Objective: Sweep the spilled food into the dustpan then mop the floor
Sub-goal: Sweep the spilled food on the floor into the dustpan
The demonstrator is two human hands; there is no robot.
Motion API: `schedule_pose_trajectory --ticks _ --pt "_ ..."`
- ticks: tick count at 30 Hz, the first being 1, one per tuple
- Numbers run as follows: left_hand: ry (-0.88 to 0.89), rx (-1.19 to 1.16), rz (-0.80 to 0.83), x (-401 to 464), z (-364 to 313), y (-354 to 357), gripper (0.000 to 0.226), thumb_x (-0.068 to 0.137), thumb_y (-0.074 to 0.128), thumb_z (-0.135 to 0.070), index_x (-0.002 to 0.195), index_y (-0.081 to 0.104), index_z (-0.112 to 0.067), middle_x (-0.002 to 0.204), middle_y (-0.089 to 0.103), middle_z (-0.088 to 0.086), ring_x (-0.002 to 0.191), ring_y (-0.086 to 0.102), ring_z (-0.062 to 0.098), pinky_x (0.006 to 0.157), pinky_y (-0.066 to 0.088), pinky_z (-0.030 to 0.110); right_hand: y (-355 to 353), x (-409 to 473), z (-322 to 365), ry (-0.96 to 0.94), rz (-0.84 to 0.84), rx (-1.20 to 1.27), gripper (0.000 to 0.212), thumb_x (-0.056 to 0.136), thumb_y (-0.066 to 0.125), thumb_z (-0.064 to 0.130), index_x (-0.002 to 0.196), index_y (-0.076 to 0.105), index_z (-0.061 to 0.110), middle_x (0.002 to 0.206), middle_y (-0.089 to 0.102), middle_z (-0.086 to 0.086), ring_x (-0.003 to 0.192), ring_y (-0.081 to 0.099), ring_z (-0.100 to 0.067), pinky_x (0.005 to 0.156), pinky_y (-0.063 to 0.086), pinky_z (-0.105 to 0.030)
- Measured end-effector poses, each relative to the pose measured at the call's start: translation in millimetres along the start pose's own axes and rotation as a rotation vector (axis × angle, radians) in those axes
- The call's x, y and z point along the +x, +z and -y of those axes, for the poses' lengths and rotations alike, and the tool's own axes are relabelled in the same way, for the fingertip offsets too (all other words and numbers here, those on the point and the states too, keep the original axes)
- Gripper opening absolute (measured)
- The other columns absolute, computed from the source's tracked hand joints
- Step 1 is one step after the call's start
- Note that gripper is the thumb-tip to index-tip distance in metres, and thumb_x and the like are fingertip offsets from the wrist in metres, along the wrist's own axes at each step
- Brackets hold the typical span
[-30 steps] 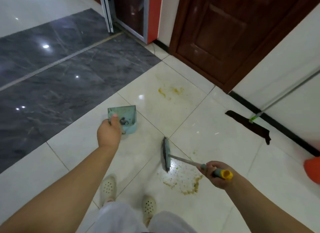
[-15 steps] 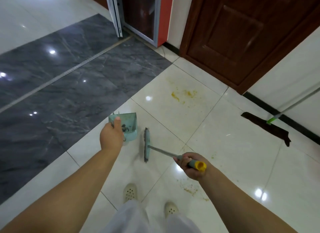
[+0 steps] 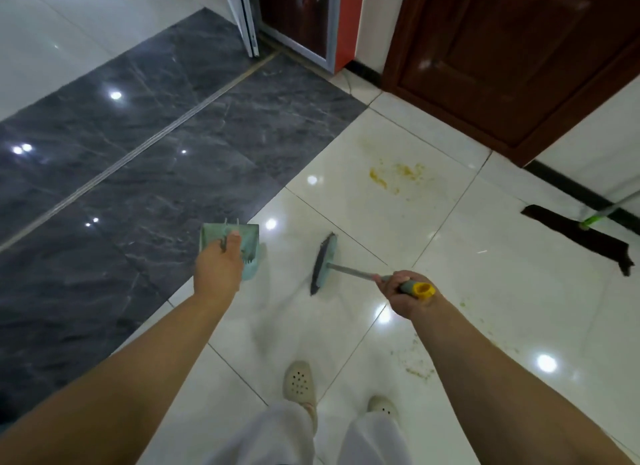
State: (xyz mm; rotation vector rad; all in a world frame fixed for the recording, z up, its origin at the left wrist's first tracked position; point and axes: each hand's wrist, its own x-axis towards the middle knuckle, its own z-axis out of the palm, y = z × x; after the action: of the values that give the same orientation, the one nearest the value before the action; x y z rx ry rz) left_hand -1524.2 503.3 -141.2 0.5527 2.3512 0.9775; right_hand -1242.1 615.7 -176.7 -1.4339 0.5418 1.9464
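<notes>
Broom (image 3: 323, 263) now farther right of dustpan (image 3: 239, 246) vs earlier (both hands' fingers wrapped round handles).

The left hand (image 3: 218, 269) covers the dustpan (image 3: 246, 240) handle and part of its tray, so what lies inside is too dim to tell. The right hand (image 3: 403, 293) hides the middle of the brush (image 3: 324, 262) handle. By the door (image 3: 512, 59), the mop (image 3: 576, 237) pole is cut off at the right edge. The trousers (image 3: 294, 437) hide part of both shoes.
</notes>
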Motion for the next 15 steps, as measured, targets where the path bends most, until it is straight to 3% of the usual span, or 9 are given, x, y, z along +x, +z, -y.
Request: schedule_pose_trajectory --ticks 3,5,8,12,15 --pt "0.003 0.046 0.047 6 -7 10 0.056 0.097 0.037 -0.051 0.083 0.056 0.000 0.089 0.063 0.025 0.082 0.063 0.039 0.074 0.055 0.050 -18 -11 27 -0.055 -0.050 0.133 0.028 0.097 0.038 0.001 0.125 0.041 0.003 0.098 0.047 -0.036 0.028 0.038 -0.012 0.029 0.035 -0.012" --pt "0.011 0.064 0.076 8 -12 17 0.059 0.097 0.036 -0.050 0.087 0.058 0.004 0.089 0.064 0.025 0.084 0.063 0.039 0.077 0.054 0.050 -34 -18 42 -0.073 -0.080 0.189 0.036 0.098 0.039 0.003 0.134 0.039 0.001 0.106 0.048 -0.035 0.021 0.036 -0.012 0.029 0.035 -0.011" --pt "0.045 0.073 0.123 9 -18 29 0.063 0.097 0.035 -0.051 0.090 0.058 0.007 0.091 0.063 0.030 0.086 0.062 0.043 0.077 0.053 0.052 -57 -31 56 -0.117 -0.125 0.245 0.044 0.099 0.037 0.005 0.142 0.033 -0.004 0.102 0.047 -0.034 0.019 0.035 -0.012 0.030 0.035 -0.012" --pt "0.093 0.093 0.178 4 -29 45 0.064 0.097 0.033 -0.051 0.089 0.058 0.008 0.088 0.064 0.031 0.083 0.062 0.045 0.074 0.054 0.053 -89 -46 72 -0.181 -0.165 0.335 0.046 0.101 0.036 0.008 0.145 0.030 -0.002 0.135 0.042 -0.022 0.018 0.036 -0.012 0.027 0.033 -0.012" --pt "0.108 0.087 0.234 -2 -38 56 0.060 0.097 0.033 -0.051 0.083 0.055 0.003 0.084 0.065 0.027 0.081 0.063 0.044 0.073 0.055 0.052 -108 -55 80 -0.214 -0.156 0.374 0.046 0.102 0.032 0.010 0.147 0.027 0.000 0.135 0.041 -0.021 0.018 0.036 -0.012 0.028 0.035 -0.012"
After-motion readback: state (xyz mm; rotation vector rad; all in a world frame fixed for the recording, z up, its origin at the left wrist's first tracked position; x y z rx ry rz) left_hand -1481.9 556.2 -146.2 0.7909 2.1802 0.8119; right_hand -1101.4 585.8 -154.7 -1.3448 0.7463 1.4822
